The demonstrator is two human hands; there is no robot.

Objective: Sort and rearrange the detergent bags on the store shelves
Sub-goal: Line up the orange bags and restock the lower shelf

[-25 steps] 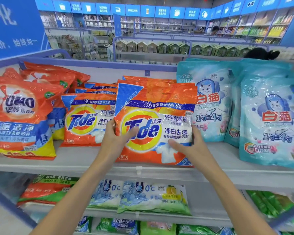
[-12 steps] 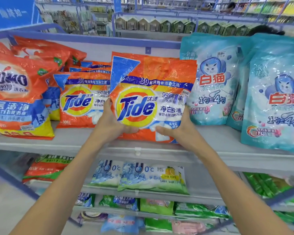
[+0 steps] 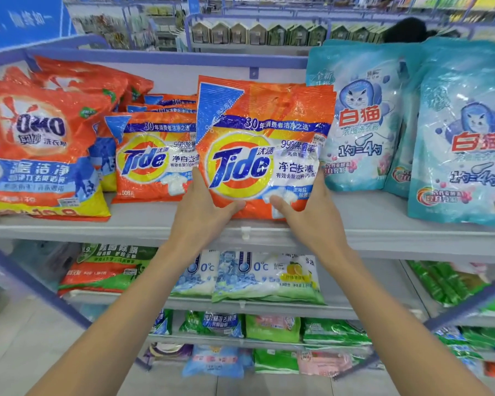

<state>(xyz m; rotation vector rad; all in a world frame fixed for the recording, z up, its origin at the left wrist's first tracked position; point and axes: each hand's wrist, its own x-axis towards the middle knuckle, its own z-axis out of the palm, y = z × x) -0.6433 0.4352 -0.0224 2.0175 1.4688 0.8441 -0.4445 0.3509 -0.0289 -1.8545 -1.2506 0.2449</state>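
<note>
Two bare forearms reached up from the bottom edge; the left hand (image 3: 200, 212) gripped the lower left corner of the front Tide bag (image 3: 257, 150), thumb curled across its face, fingers hidden behind; the right hand (image 3: 312, 221) gripped the lower right corner the same way, thumb pressed onto the print. The bag was glossy, crinkled orange plastic film, rectangular, with a blue triangular tear corner at upper left; it stood upright on its long axis, sealed top pointing up and label facing the person. Its bottom edge sat over the front of the top shelf (image 3: 383, 224), a smooth pale grey board; whether it touched the board could not be told, since the hands covered it. Layered crimped edges showed behind its upper right corner, so the number of bags held was unclear.

Just beside it on the left a stack of smaller Tide bags (image 3: 152, 161) leaned back, partly covered by the held bag; further left lay puffy red OMO bags (image 3: 40, 150), cut off by the frame. On the right stood shiny teal cat-print pouches (image 3: 360, 130), the outermost cropped. Below, white-and-green bags (image 3: 263, 278) lay flat on a lower shelf. Beyond the back rail (image 3: 166, 57) distant aisles were blurred.
</note>
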